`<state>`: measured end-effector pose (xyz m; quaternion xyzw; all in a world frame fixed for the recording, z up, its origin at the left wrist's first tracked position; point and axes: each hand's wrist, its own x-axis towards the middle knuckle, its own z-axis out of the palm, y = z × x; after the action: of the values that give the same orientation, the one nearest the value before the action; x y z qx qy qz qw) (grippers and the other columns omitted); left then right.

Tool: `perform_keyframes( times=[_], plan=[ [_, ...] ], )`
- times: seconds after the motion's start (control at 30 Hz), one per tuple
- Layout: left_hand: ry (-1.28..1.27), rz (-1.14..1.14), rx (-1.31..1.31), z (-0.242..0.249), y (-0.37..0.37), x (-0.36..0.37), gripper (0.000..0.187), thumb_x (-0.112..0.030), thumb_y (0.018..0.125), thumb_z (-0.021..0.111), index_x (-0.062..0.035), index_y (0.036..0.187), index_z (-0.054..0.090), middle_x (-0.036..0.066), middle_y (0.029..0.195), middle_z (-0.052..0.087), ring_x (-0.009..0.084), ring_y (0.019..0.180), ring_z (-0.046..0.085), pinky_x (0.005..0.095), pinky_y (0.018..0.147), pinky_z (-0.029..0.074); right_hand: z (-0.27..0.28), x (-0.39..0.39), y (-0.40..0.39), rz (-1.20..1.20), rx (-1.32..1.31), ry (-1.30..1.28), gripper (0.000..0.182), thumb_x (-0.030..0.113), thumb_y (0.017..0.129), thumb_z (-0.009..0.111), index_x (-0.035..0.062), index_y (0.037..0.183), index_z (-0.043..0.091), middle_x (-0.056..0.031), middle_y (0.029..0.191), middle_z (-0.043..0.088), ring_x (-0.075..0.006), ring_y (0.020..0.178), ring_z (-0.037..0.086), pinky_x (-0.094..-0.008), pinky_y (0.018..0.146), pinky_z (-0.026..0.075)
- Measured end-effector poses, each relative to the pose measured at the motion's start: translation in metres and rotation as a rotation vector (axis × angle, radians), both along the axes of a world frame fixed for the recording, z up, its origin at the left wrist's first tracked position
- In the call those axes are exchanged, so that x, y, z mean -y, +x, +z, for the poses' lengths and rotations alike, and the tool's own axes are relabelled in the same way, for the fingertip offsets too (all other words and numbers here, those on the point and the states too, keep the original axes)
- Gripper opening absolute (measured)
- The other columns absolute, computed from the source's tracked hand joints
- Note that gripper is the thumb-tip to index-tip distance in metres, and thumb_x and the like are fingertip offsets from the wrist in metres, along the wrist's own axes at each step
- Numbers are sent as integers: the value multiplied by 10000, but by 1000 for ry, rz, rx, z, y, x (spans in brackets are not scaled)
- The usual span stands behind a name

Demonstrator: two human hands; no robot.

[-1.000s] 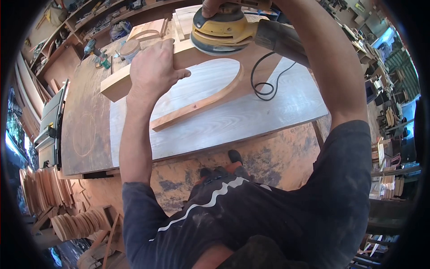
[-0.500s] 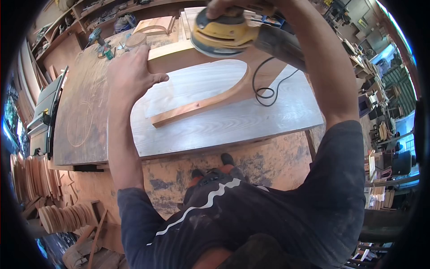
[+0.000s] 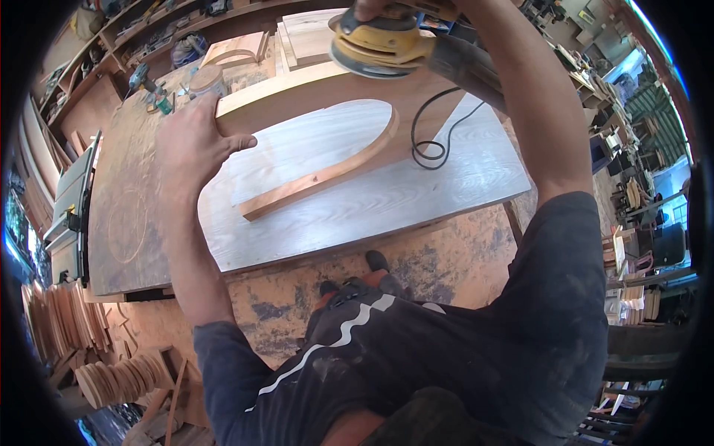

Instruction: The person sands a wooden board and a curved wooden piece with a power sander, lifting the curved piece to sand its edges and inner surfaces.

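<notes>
A curved, U-shaped wooden piece [image 3: 297,95] stands on edge across a pale grey board [image 3: 320,223]. My left hand [image 3: 192,145] is closed around the left end of its upper arm, thumb on the near side. My right hand [image 3: 370,7], partly cut off by the top of the view, grips a yellow and black orbital sander [image 3: 381,43]. The sander's round pad rests on the top edge of the wood, right of the middle. A dark hose [image 3: 465,70] runs from the sander beneath my right forearm. On the board, a thin black cord [image 3: 431,149] lies in loops.
Beyond my left hand, a drill [image 3: 139,76] and a round wooden disc [image 3: 207,79] lie on the brown workbench [image 3: 126,171]. Cut wooden panels [image 3: 312,37] sit at the back. Stacked wooden pieces [image 3: 119,379] stand at lower left.
The sander has slid to the right along the wood's top edge. My left hand keeps its hold at the left end. The whole view has shifted slightly.
</notes>
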<state>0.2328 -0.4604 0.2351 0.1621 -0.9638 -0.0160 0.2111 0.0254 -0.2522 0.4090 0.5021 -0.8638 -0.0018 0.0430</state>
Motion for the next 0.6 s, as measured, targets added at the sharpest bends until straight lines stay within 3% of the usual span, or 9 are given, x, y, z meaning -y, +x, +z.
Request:
perform_keyframes(
  times=[0.13, 0.27, 0.33, 0.47, 0.6],
  plan=[
    [-7, 15, 21, -2, 0, 0, 665, -478, 631, 955, -47, 1060, 687, 159, 953, 757, 348, 937, 734, 462, 807, 556, 4, -44, -22, -230, 68, -5, 756, 256, 718, 884, 44, 1390, 610, -209, 1243, 723, -319, 1143, 704, -428, 975, 561],
    [-24, 10, 3, -2, 0, -1, 662, -476, 629, 959, -47, 1052, 684, 159, 947, 756, 351, 938, 733, 461, 813, 555, 2, -56, -28, -285, -36, -35, 787, 253, 722, 886, 47, 1423, 592, -199, 1224, 733, -311, 1111, 715, -420, 949, 573],
    [-23, 40, 36, 1, -1, -4, 668, -481, 627, 960, -48, 1053, 685, 160, 949, 756, 350, 939, 734, 460, 813, 555, 11, -48, -8, -258, 142, 29, 750, 254, 726, 888, 39, 1389, 615, -193, 1202, 739, -310, 1088, 723, -416, 935, 581],
    [-30, 32, 19, -3, 0, -5, 674, -483, 625, 961, -51, 1067, 690, 159, 939, 756, 350, 935, 734, 463, 808, 555, 10, -18, -3, -34, 107, 102, 640, 250, 729, 888, 34, 1288, 667, -188, 1177, 741, -320, 1065, 727, -428, 916, 585],
    [-28, 45, 1, -5, 2, -5, 680, -474, 621, 964, -52, 1079, 692, 157, 920, 752, 355, 915, 731, 470, 796, 554, 11, 14, 23, 98, 135, 115, 632, 246, 731, 881, 47, 1293, 669, -185, 1173, 744, -326, 1078, 720, -431, 920, 582]
  ],
)
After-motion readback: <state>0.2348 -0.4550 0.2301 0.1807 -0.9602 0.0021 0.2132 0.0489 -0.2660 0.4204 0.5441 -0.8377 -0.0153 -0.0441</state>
